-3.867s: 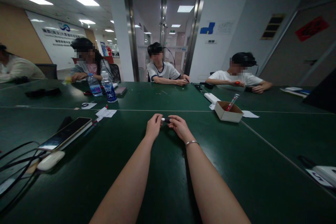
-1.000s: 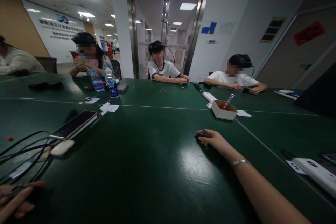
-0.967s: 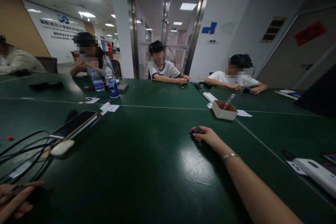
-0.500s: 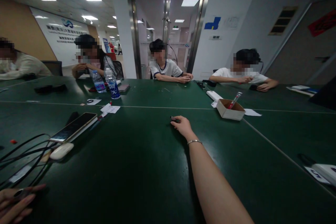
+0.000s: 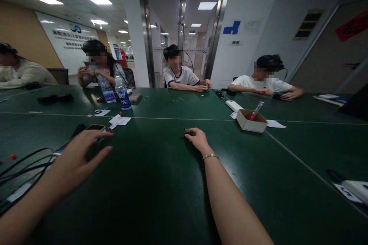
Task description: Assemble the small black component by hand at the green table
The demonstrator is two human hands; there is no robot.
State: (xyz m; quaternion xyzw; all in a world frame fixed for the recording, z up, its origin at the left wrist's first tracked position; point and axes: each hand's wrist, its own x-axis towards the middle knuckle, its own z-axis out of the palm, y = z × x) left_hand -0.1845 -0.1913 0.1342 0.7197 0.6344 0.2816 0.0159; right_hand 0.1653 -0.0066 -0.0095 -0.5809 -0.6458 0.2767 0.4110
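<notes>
My right hand [image 5: 199, 139] rests on the green table [image 5: 161, 183], its fingers closed around a small dark piece [image 5: 186, 130] with a roundish end. The piece is too small to identify, and my fingers cover part of it. On the left, my left hand [image 5: 75, 157] reaches forward with thumb and fingers apart and nothing between them. It hides most of a phone [image 5: 96, 127], whose far end shows beyond the fingers. Black cables [image 5: 25, 176] run beside my left wrist.
A small open box [image 5: 251, 123] holding a red-and-clear tube [image 5: 255, 111] stands right of my right hand. Two water bottles [image 5: 124, 95], paper scraps [image 5: 120, 120] and a white device [image 5: 233, 105] lie farther back. Several people sit across the table.
My left hand has risen from the lower left corner, moving forward and right over the phone, fingers now spread. My right hand keeps the dark piece almost in place.
</notes>
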